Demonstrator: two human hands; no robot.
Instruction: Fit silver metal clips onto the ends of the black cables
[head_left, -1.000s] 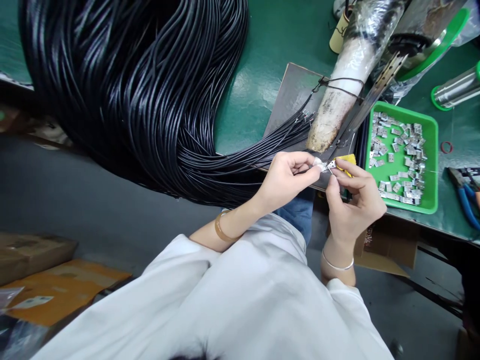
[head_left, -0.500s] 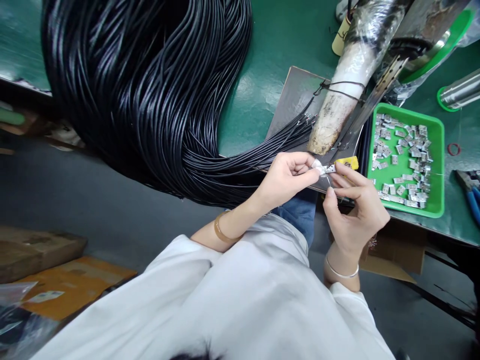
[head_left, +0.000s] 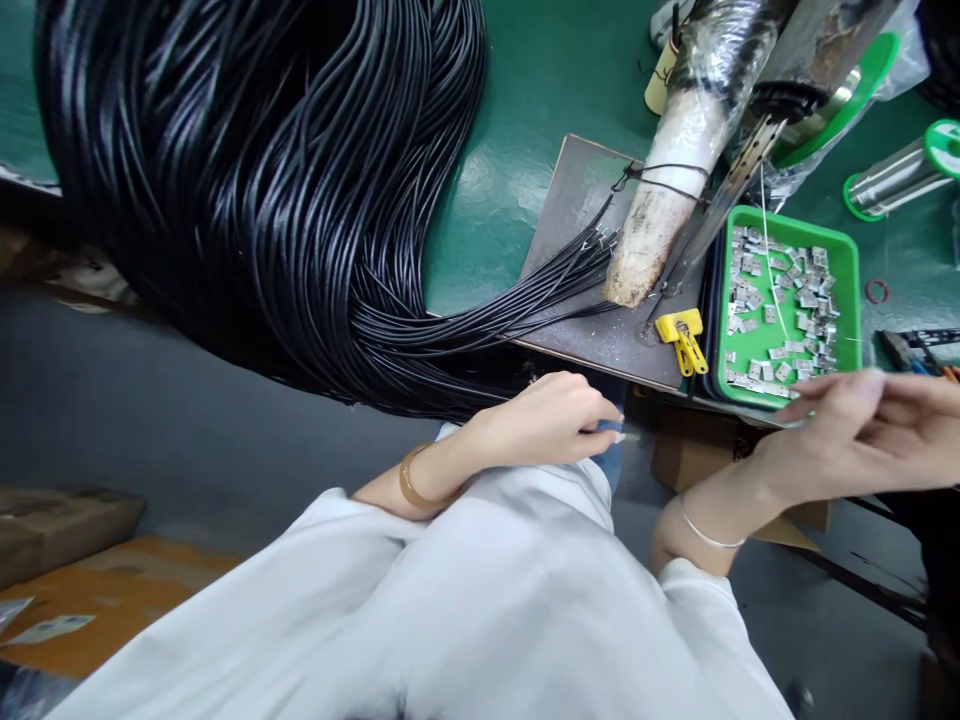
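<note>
My left hand (head_left: 559, 418) is low in front of the board's edge, thumb and forefinger pinched on a small silver USB connector (head_left: 628, 437), which is blurred. White wrapping shows at the fingertips. My right hand (head_left: 874, 435) is open at the tray's front right corner, its fingers stretched out to the right and slightly smeared. Below it, the wrist has a thin bangle. The green tray (head_left: 849, 300) holds many loose USB connectors (head_left: 781, 371). A thin pale wire (head_left: 771, 270) hangs down across the tray. The yellow clip (head_left: 681, 335) is on the board's right edge, apart from both hands.
A thick bundle of black cables (head_left: 300, 200) fills the left, its ends lying on a dark board (head_left: 570, 200). A plastic-wrapped tube (head_left: 660, 200) slants down over the board. Solder spools (head_left: 896, 185), a red ring (head_left: 876, 291) and pliers (head_left: 896, 350) lie at right.
My hands have parted. The left has drawn down toward my body with the connector; the right has swung right, its fingers opened, to the tray's front corner. The yellow clip is uncovered.
</note>
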